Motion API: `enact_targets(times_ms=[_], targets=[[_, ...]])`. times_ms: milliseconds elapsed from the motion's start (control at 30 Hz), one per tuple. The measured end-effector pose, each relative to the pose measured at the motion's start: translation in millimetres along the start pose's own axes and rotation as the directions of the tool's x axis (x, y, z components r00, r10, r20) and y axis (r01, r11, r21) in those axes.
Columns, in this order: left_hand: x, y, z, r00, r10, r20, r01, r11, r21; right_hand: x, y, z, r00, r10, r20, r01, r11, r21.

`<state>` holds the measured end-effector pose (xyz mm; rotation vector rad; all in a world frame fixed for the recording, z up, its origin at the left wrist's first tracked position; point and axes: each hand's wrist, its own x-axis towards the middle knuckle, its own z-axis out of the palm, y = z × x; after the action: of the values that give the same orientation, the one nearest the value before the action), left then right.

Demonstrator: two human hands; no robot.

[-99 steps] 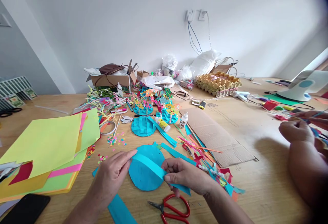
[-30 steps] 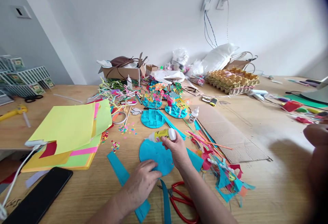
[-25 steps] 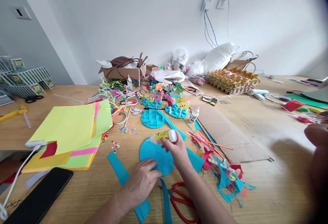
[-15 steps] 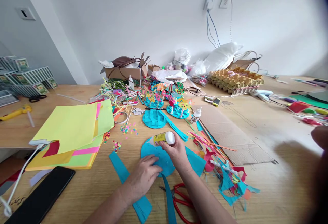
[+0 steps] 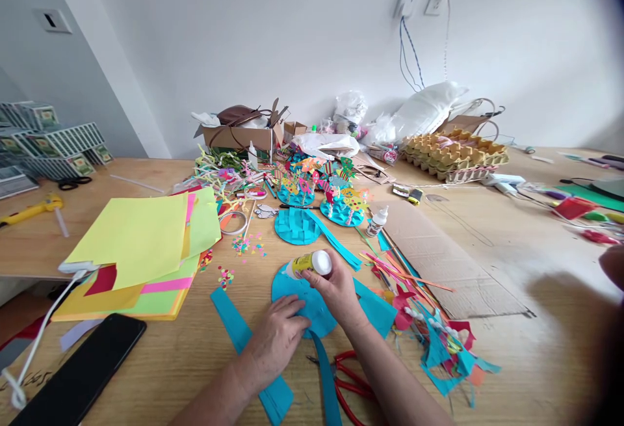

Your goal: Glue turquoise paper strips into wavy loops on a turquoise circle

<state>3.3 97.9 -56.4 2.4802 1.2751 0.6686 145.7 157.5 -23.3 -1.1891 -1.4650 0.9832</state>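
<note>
My right hand [image 5: 336, 289] is wrapped round a glue bottle [image 5: 307, 263] with a yellow label and white base. The bottle is tipped on its side, nozzle to the left, over the upper part of a blue paper disc [image 5: 319, 312]. On the disc's lower left my left hand [image 5: 275, 335] lies with its fingers stretched out. A curved blue paper strip [image 5: 327, 374] runs down from the disc's lower edge, near the left thumb. More blue strips [image 5: 229, 315] lie under the left wrist. Red-handled scissors [image 5: 348, 380] lie partly under the right forearm.
Behind the disc lies a woven blue disc [image 5: 295, 226], with decorated fish pieces [image 5: 341, 195] farther back. A second glue bottle [image 5: 377, 221] stands beside cardboard [image 5: 453, 263]. Paper scraps [image 5: 448, 348] lie right; coloured sheets [image 5: 131, 231] and a black phone [image 5: 82, 374] lie left.
The view has shifted slightly, so the table's things appear a little farther right. The glue bottle has moved slightly left over the disc, still tipped. My left hand stays on the disc.
</note>
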Motion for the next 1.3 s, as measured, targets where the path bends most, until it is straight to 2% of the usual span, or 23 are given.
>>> enact_targets(times_ms=[300,833,1300], targets=[[-3.2,-6.9,7.3,0.999,0.013,-0.038,-0.014,1.0,-0.013,10.9,-7.5,2.5,0.997,-0.076,0.014,0.077,0.993,-0.09],[-1.0,-5.7,6.6,0.999,0.014,-0.039,-0.013,0.999,0.03,15.2,-9.5,6.1,0.995,-0.088,0.046,0.096,0.974,-0.207],[-3.1,-9.1,13.3,0.99,0.046,-0.133,-0.042,0.999,0.033,19.7,-16.5,15.7,0.99,-0.115,0.08,0.137,0.92,-0.366]])
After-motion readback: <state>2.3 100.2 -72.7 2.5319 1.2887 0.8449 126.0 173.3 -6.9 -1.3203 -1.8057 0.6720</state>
